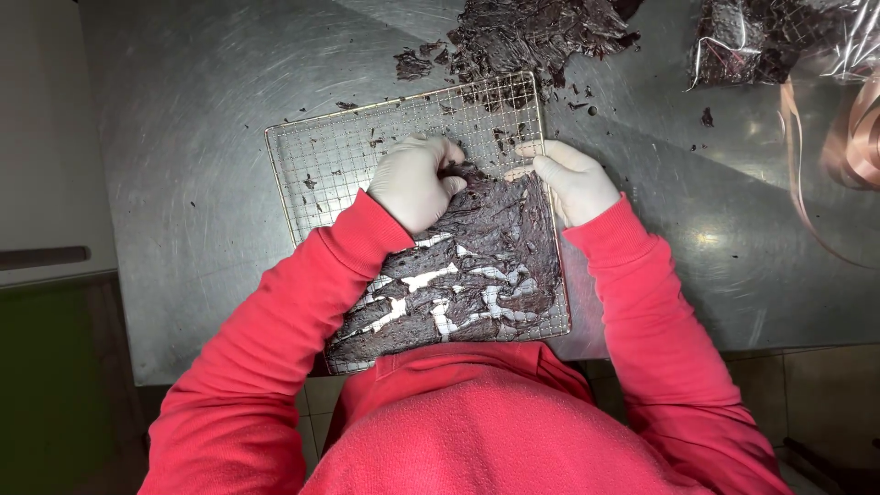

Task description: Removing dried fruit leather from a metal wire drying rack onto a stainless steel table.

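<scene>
Two gloved hands are working over the wire rack point(367, 156), which is lying on the steel counter point(192, 229) near its front edge, just ahead of your chest. Your left hand point(414, 183) is curling its fingers point(446, 152) down onto the far edge of the dark meat sheet point(495, 238), pinching at it where it meets the bare mesh. Your right hand point(573, 181) is resting at the rack's right edge, its fingers stretched leftward and lying flat on the mesh, touching the sheet's far right corner; they are pressing rather than grasping.

The sheet is covering the near half of the rack, reaching its front right corner, with pale gaps showing through its torn strips toward the front. The far left part of the rack is showing bare mesh with a few dark crumbs.

A pile of peeled pieces point(532, 32) is sitting just beyond the rack's far edge, near the counter's back. A clear bag point(779, 37) holding more dark pieces is lying toward the back right corner, and a coppery ribbon point(857, 137) is curling along the right edge.
</scene>
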